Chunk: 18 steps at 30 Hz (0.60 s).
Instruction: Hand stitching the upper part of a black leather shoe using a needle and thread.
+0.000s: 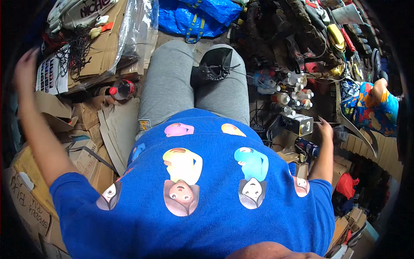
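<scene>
My left hand (26, 71) is raised at the far left, blurred, beside a pile of flat cardboard (103, 54) with tangled black cords (79, 56) on it. Whether its fingers hold anything does not show. On the right, my right hand (325, 129) is held out with a finger stretched, close to a small black-and-white box (299, 124). I see nothing in it, and cannot tell whether it touches the box. A black drawstring pouch (214, 64) rests on my lap, touched by neither hand.
A blue woven bag (198, 17) lies beyond my knees. Several plastic bottles (297, 93) stand at right; a red-capped bottle (123, 90) lies at left. Cardboard boxes (86, 159) crowd my left side. Another person in colourful clothing (375, 108) is at the right edge, near assorted tools.
</scene>
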Each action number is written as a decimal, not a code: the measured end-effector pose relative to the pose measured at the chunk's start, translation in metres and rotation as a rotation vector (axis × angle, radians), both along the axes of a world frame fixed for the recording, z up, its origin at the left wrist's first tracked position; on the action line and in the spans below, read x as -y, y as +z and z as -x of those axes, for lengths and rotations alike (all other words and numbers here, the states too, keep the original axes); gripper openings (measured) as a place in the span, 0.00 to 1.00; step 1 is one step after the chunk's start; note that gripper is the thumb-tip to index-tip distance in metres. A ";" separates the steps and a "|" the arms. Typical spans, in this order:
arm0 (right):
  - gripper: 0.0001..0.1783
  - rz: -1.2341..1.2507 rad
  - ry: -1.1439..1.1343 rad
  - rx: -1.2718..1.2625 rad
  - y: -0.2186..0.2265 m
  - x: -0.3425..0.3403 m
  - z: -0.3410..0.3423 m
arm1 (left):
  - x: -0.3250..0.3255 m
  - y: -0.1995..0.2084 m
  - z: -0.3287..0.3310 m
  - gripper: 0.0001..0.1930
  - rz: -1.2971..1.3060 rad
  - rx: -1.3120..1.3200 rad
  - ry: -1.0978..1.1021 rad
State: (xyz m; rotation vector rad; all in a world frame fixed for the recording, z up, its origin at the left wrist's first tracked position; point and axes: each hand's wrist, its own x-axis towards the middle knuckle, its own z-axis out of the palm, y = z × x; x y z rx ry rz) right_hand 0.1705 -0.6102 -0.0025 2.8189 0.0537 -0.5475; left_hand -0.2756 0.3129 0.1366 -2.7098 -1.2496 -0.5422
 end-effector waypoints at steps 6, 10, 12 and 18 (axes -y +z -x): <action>0.27 -1.093 0.184 -0.521 0.011 -0.315 0.115 | 0.275 -0.118 -0.155 0.20 0.706 0.210 -1.018; 0.13 -1.343 0.203 -0.727 0.000 -0.369 0.135 | 0.309 -0.129 -0.178 0.13 0.775 0.031 -1.073; 0.11 -1.306 0.240 -0.696 0.003 -0.369 0.128 | 0.302 -0.134 -0.178 0.10 0.779 -0.015 -1.010; 0.14 -1.244 0.029 -0.442 -0.005 -0.292 0.075 | 0.194 -0.147 -0.115 0.11 1.072 0.076 -0.675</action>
